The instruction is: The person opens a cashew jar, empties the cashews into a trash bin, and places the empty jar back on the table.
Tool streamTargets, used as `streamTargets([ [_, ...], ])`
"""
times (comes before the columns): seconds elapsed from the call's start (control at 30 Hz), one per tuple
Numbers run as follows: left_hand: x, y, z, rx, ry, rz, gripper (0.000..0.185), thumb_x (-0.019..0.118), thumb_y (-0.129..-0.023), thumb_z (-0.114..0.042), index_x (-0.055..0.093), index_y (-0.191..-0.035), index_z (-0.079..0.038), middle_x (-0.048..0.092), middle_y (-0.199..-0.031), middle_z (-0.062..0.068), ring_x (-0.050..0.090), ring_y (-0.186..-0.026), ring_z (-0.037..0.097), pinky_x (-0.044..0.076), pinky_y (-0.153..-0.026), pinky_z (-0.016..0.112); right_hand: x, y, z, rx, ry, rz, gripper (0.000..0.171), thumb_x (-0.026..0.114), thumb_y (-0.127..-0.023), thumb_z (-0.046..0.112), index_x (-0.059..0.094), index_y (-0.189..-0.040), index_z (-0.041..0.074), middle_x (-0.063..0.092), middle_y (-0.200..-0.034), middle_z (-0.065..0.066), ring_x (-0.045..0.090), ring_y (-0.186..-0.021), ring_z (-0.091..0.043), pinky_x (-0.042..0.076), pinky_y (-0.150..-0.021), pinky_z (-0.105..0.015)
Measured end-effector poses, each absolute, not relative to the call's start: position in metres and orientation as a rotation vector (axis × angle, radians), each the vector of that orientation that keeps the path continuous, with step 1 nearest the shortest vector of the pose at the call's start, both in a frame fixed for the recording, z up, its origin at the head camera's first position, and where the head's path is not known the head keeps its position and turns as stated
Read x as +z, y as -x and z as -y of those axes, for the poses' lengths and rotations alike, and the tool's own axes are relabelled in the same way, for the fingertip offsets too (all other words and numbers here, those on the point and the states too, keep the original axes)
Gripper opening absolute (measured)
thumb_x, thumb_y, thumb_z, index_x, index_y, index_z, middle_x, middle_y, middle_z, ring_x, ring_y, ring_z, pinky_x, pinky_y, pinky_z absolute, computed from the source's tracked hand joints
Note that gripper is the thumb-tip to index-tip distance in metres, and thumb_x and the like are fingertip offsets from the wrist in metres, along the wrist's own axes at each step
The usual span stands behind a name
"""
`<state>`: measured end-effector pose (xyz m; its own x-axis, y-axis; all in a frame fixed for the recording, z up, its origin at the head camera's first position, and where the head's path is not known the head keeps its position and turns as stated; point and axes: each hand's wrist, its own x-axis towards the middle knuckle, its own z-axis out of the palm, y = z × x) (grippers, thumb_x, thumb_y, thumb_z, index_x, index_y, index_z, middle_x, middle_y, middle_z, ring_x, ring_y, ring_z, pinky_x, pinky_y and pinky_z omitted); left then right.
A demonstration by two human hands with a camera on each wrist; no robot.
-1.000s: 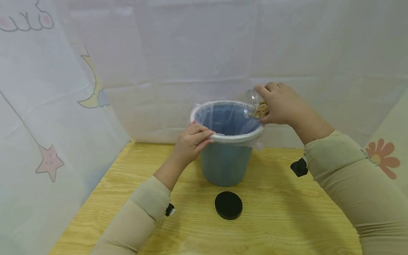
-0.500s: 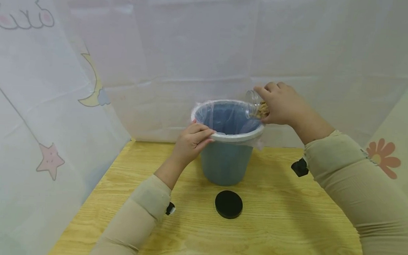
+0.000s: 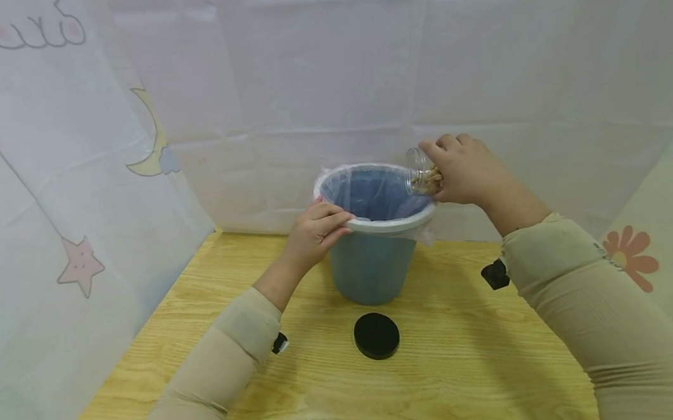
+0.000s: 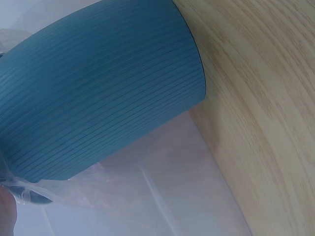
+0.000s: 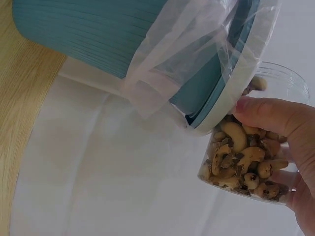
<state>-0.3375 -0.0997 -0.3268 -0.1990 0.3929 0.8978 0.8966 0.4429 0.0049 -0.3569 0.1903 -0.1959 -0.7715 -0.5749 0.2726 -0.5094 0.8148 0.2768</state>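
Observation:
A blue trash bin (image 3: 372, 269) with a white rim and a clear plastic liner (image 5: 170, 54) stands on the table. My left hand (image 3: 315, 231) grips the near left of its rim, fingers over the edge; only a sliver of that hand shows in the left wrist view. Over the right side of the rim, my right hand (image 3: 466, 172) holds a clear jar (image 3: 415, 170) tilted on its side, its open mouth toward the bin. Cashews and other nuts (image 5: 246, 160) lie inside the jar, many with dark skins. A round black lid (image 3: 377, 336) lies in front of the bin.
The wooden table (image 3: 316, 386) meets a pale cloth backdrop (image 3: 296, 106) right behind the bin. Another printed cloth (image 3: 42, 156) hangs along the left side. Black wrist-camera pieces (image 3: 495, 274) stick out under the sleeves.
The nuts inside the tilted jar have shifted slightly, some toward its mouth. Both hands, the bin and the lid stay in place.

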Motion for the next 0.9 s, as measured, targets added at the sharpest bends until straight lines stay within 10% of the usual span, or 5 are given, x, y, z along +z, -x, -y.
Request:
streamTargets([
  [0.9,-0.3300,0.3398,0.0995,-0.697,1.116,1.793,0.024,0.072,-0.077,-0.015,0.071,-0.100,-0.008,0.065,-0.093,0.002,0.057,-0.084,0.014,0.036,-0.097,0.051,-0.1990,0.3537,-0.1927,-0.311,-0.882,2.541,0.096,0.084,-0.063,0.031,0.032,-0.139,0.007,0.042,-0.124,-0.026,0.038,-0.113,-0.046,0.029,-0.095,-0.059],
])
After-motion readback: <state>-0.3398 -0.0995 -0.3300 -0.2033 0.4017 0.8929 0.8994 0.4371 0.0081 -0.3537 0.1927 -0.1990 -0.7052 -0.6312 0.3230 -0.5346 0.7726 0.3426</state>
